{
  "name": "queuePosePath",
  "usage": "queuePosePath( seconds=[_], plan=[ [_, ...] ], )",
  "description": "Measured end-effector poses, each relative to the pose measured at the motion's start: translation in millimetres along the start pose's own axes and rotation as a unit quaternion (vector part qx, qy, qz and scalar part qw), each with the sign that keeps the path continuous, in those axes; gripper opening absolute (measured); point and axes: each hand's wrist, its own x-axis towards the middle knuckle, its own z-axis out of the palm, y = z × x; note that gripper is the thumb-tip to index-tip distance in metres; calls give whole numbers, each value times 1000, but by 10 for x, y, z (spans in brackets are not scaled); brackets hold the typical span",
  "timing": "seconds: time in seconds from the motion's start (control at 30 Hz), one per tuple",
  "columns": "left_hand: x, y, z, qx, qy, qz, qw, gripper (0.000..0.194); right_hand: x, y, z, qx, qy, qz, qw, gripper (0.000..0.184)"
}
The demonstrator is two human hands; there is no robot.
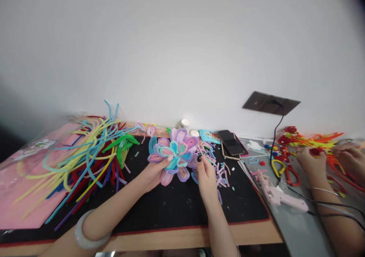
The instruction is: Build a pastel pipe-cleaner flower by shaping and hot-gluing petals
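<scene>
A large pipe-cleaner flower (182, 137), with purple, pink and turquoise looped petals, is held up above the black mat (171, 211). My left hand (155, 175) grips it from the left, thumb over the lower petals and the other fingers hidden behind. At the flower's right edge, my right hand (207, 177) is closed in a pinch on a purple petal; its dark-nailed thumb is on top. Whether that petal is joined to the flower I cannot tell. Short pastel pipe-cleaner pieces (221, 173) lie scattered just right of this hand.
Left lie long pipe cleaners (94, 154) and a pink sheet (23, 207) in clear plastic. Phones (230, 143) and a white cup (184, 124) stand near the wall. Right are a pink glue gun (281, 198), red-handled pliers (293, 176), a power cord (275, 131) and a co-worker's hands (312, 165).
</scene>
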Motion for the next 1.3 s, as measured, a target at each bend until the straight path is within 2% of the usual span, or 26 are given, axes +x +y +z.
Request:
queuePosePath(
  seconds=[0.1,0.17,0.23,0.3,0.4,0.53,0.67,0.77,0.83,0.9,1.13,1.3],
  plan=[
    [-10,7,-43,12,-50,-1,999,33,32,33,-39,-1,25,18,1000,37],
    [-10,27,-68,15,-107,-6,994,47,64,47,-73,37,34,52,997,38],
    [-16,66,-67,14,-162,-12,987,63,90,35,-115,79,32,97,992,38],
    [-35,124,-41,6,-181,-23,983,74,105,2,-163,99,17,120,988,37],
    [-76,214,-6,-38,-149,-52,987,80,112,-44,-249,81,-17,85,993,37],
    [-93,247,-46,-87,-104,-101,986,77,128,-48,-363,-40,-38,-3,998,38],
    [-65,179,-76,-53,-25,-130,990,51,165,-49,-427,-182,-81,-69,978,33],
    [-37,127,-53,-31,8,-136,990,26,183,-75,-438,-238,-110,-90,961,32],
    [-19,107,-38,-36,15,-132,990,15,189,-95,-438,-248,-120,-94,957,33],
    [-4,96,-33,-38,24,-132,990,12,195,-113,-434,-244,-132,-96,956,33],
    [22,52,-99,-22,19,-150,988,25,215,-156,-418,-190,-168,-113,961,31],
    [15,42,-82,7,-3,-136,991,32,212,-175,-409,-151,-188,-95,966,32]
  ],
)
